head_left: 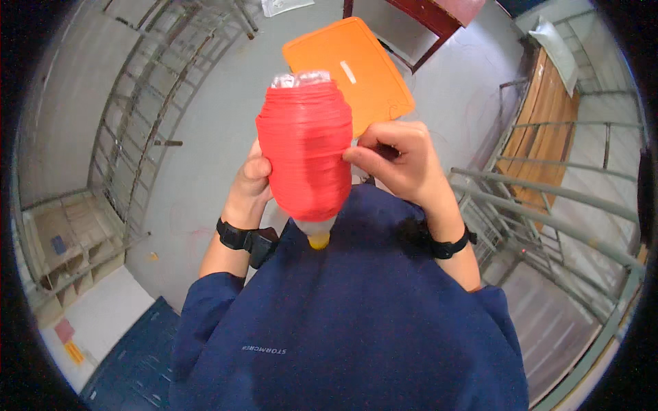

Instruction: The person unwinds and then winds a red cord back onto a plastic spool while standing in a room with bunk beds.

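A bottle is held up in front of my chest, tilted with its yellow cap toward me. Bands of red ribbon-like material cover most of its body; clear, shiny plastic shows at the far end. My left hand grips it from the left, with most of the fingers hidden behind it. At its right side, my right hand is closed in a pinch, the thumb tip at the red wrapping. Whatever is between those fingertips is too small to make out.
Beyond the bottle is an orange rectangular panel with a white strip on it. A reddish-brown table stands at the back. Metal bed frames with wooden slats rise at the right, and a metal ladder-like frame at the left.
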`<state>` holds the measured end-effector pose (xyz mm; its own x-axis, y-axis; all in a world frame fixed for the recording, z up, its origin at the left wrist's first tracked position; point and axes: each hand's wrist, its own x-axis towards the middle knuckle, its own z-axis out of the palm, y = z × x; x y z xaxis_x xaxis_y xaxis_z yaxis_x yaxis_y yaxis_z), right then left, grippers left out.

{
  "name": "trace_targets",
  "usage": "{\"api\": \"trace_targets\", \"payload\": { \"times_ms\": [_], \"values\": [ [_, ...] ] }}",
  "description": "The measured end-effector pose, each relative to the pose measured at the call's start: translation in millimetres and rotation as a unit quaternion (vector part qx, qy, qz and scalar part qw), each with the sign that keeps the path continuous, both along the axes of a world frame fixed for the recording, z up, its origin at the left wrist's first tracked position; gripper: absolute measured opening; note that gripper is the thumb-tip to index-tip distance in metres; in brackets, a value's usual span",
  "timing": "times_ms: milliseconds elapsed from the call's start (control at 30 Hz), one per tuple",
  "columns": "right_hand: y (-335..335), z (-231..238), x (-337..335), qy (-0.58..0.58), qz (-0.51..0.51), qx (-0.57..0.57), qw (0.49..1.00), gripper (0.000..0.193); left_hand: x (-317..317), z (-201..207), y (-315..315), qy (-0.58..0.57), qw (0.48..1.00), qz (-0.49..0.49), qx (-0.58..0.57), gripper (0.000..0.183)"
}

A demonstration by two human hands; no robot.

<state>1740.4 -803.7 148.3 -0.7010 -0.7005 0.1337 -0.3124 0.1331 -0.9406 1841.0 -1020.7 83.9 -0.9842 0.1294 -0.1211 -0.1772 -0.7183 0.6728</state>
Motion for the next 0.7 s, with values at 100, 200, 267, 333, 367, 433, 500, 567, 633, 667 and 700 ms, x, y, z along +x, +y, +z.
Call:
{"api": "trace_targets", "payload": {
  "times_ms": [100,200,267,333,367,433,500,567,633,667,700],
  "values": [
    [-6,-6,-14,0.091,0.031,-0.023,0.995,0.018,-12,-6,9,0.013,0.998,0.042,0.036,0.104],
    [-1,-4,-16,0.06,0.011,-0.035,0.997,0.018,-24,7,21,0.007,0.997,0.074,0.01,0.106],
    [4,3,-8,0.044,0.007,-0.015,0.999,0.018,-11,4,12,-0.043,0.998,0.018,0.034,0.106],
    [1,5,-16,0.057,0.002,-0.042,0.998,0.018,-21,0,9,-0.001,0.999,0.006,0.048,0.105],
    [1,4,-14,0.058,0.003,-0.04,0.998,0.021,-24,-1,8,0.042,0.997,-0.004,0.062,0.104],
    [1,1,-17,0.054,0.001,-0.047,0.997,0.025,-28,1,13,0.034,0.999,0.011,0.032,0.116],
    [2,0,-19,0.053,0.005,-0.036,0.998,0.024,-29,1,18,0.021,0.999,0.025,0.0,0.128],
    [2,-1,-21,0.048,0.008,-0.028,0.998,0.023,-29,-1,24,-0.016,0.998,0.051,0.031,0.134],
    [0,-2,-23,0.045,0.011,-0.045,0.998,0.025,-28,-6,21,-0.023,0.999,0.041,0.027,0.137],
    [0,-3,-23,0.038,0.011,-0.047,0.998,0.025,-28,-8,19,-0.023,0.999,0.031,0.024,0.139],
    [0,-3,-25,0.038,0.011,-0.045,0.998,0.025,-29,-7,18,-0.03,0.999,0.03,0.023,0.139]
  ]
}}
